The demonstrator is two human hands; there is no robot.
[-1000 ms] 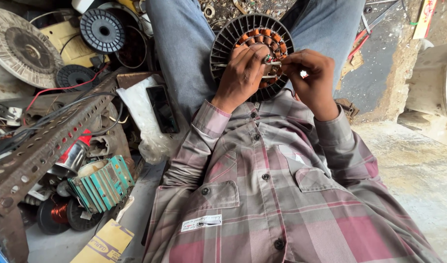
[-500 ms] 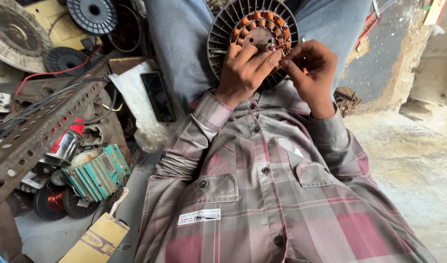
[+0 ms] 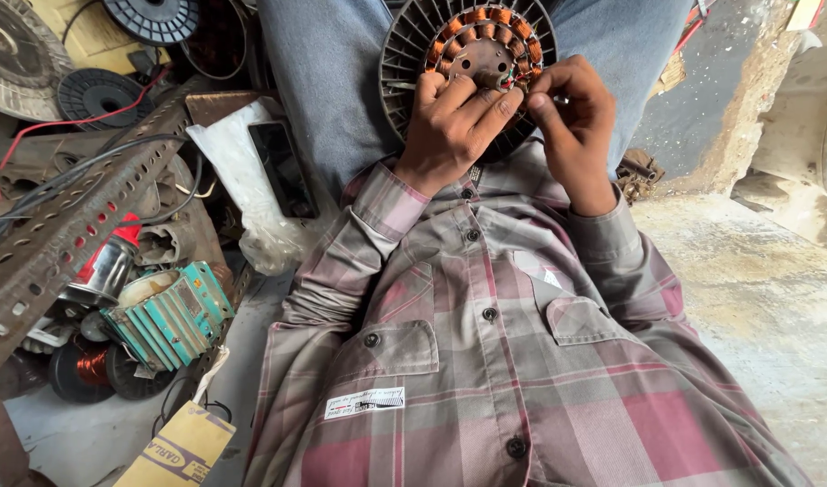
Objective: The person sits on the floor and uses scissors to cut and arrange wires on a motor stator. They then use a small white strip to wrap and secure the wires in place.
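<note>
Stator assy: the round fan-motor stator (image 3: 404, 54), dark finned rim w/ a ring of copper-wound coils, rests on the person's lap between the thighs, face turned up toward the head cam. Left hand (image 3: 454, 122) lies on the near-left portion of the coil ring, fingers (image 3: 472, 99) curled and closed over the windings, fingertips pointing toward the hub; it is clamping the stator in place. Right hand (image 3: 567, 117) sits just beside the left, on the near-right of the ring, thumb and forefinger pinched shut on thin lead wires (image 3: 513, 81) (red/green, fine detail too small to confirm) that exit the coils between the two hands. Key relation: the wires lie directly ahead of the right fingertips and just right of the left fingertips; right hand is the nearer one and already in contact. Stator axis runs roughly toward the cam, disc plane tilted up. Off to the left hand's outer side, well apart: a perforated angle bar (image 3: 62, 243), a teal finned block (image 3: 174, 320), copper wire spools (image 3: 84, 365).
</note>
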